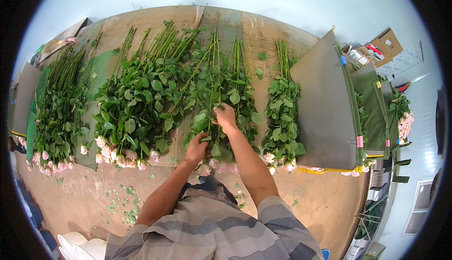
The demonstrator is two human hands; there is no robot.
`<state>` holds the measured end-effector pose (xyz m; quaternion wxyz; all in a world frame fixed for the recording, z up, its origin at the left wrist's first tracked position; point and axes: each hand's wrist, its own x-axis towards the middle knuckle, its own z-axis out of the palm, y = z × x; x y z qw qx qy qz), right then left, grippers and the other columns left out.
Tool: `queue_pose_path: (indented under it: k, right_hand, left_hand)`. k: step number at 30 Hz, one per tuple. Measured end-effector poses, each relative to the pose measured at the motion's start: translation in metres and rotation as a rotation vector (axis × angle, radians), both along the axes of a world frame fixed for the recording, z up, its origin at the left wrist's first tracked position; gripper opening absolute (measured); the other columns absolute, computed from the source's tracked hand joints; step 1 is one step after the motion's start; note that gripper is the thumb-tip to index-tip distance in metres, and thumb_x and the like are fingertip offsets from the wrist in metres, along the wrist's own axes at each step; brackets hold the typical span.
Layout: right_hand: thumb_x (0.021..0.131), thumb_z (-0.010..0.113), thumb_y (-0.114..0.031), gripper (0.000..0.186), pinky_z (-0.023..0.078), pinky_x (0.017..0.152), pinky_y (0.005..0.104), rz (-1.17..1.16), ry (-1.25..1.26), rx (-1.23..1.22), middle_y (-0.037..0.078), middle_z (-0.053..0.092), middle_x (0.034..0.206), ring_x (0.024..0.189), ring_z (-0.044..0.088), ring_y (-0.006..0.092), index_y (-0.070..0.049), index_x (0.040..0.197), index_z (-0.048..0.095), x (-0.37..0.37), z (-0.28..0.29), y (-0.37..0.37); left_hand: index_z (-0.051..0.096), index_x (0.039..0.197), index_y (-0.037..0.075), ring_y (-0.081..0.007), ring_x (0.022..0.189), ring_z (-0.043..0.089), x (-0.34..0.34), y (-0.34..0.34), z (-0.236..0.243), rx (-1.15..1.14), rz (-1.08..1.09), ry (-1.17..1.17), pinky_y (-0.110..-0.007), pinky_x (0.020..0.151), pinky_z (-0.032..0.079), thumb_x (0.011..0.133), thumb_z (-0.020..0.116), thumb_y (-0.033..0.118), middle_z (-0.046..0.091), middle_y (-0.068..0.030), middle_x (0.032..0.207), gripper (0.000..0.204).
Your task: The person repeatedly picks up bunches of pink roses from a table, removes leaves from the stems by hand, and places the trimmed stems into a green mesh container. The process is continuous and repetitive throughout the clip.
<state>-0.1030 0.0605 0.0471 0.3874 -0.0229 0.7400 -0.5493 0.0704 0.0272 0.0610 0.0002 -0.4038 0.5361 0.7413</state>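
Observation:
In the middle of the table lies a pile of pink roses (221,143), with the blooms at the near edge and the leafy stems pointing away. My right hand (226,117) is closed around rose stems (215,78) partway along their length. Lower and to its left, my left hand (196,148) curls its fingers in among the leaves just above the blooms; what they grip is hidden. Pink rose heads (225,167) show below and between my forearms.
More rose piles lie left (127,114) and right (281,114). A grey upright panel (325,114) bounds the right side, with green cloth-edged dividers (372,104) beyond. Green netting (100,74) covers part of the table. Fallen leaves (125,201) litter the floor; white chairs (82,247) stand lower left.

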Motion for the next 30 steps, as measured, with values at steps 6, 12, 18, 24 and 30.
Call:
queue_pose_path:
  k: [6,12,18,24,30]
  right_hand:
    - [0.101,0.041,-0.022,0.045,0.049,0.094,0.0519,0.116,0.352,0.279,0.021,0.046,0.133,0.106,0.056,0.0371,-0.001,0.14,0.036,0.005,-0.02,-0.017]
    - [0.095,0.048,-0.02,0.045,0.048,0.09,0.0493,0.34,0.479,0.487,0.025,0.053,0.124,0.107,0.055,0.0403,0.002,0.133,0.045,0.008,0.003,-0.025]
    - [0.093,0.056,-0.022,0.046,0.055,0.074,0.0487,0.362,0.575,0.553,0.022,0.063,0.106,0.091,0.064,0.0363,0.0,0.132,0.048,0.009,0.004,-0.022]
    - [0.093,0.057,-0.023,0.046,0.054,0.071,0.0509,0.395,0.682,0.606,0.021,0.064,0.099,0.089,0.063,0.0379,0.002,0.131,0.046,0.017,-0.002,-0.017]
    - [0.098,0.047,-0.03,0.036,0.051,0.075,0.0474,0.266,0.983,0.506,0.017,0.062,0.102,0.088,0.061,0.035,-0.004,0.122,0.054,0.025,0.039,-0.017]
  left_hand:
    - [0.054,0.12,0.004,-0.0128,0.058,0.054,0.013,-0.023,0.002,0.123,0.174,0.096,-0.027,0.052,0.049,0.089,0.046,0.002,0.06,-0.0055,0.085,0.032]
    - [0.051,0.124,0.005,-0.0179,0.07,0.057,0.026,-0.033,0.0,0.179,0.158,0.081,-0.031,0.059,0.05,0.09,0.045,0.003,0.06,-0.0107,0.095,0.034]
    - [0.055,0.122,0.005,-0.0183,0.079,0.062,0.017,-0.031,-0.014,0.309,0.175,0.145,-0.031,0.063,0.053,0.088,0.042,0.0,0.063,-0.0129,0.102,0.037]
    - [0.054,0.125,0.003,-0.0147,0.071,0.058,0.007,-0.018,-0.006,-0.007,0.013,-0.058,-0.029,0.06,0.049,0.086,0.045,0.002,0.063,-0.0095,0.088,0.04]
    - [0.051,0.129,0.002,-0.0133,0.059,0.054,0.016,-0.024,0.028,-0.079,0.008,0.031,-0.029,0.053,0.047,0.087,0.045,0.001,0.061,-0.0083,0.076,0.042]
